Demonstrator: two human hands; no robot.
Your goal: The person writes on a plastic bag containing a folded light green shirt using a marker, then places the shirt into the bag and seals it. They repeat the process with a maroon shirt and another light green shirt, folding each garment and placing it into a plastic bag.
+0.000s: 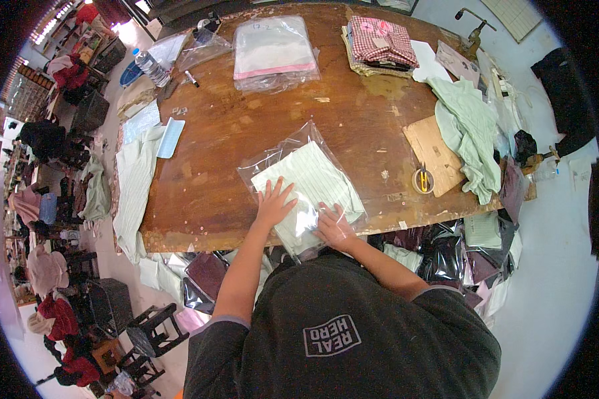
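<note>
A folded pale green striped garment (pixel 314 174) lies in a clear plastic bag (pixel 311 130) at the front of the table, tilted, with loose film past its far edges. My left hand (pixel 275 202) rests flat on the garment's left side, fingers spread. On the near right part of the bundle lies my right hand (pixel 335 227), its fingers apart and slightly bent. Shiny film shows around that hand; I cannot tell whether it is inside the bag or on top. The bundle's near corner overhangs the table edge.
On the worn wooden table (pixel 204 164) are a stack of clear bags (pixel 272 47), folded checked garments (pixel 382 42), a water bottle (pixel 151 67), a marker (pixel 191 78), yellow thread snips (pixel 423 177) on a tape roll, and loose green cloth (pixel 466 129). Bagged garments (pixel 442 254) lie below.
</note>
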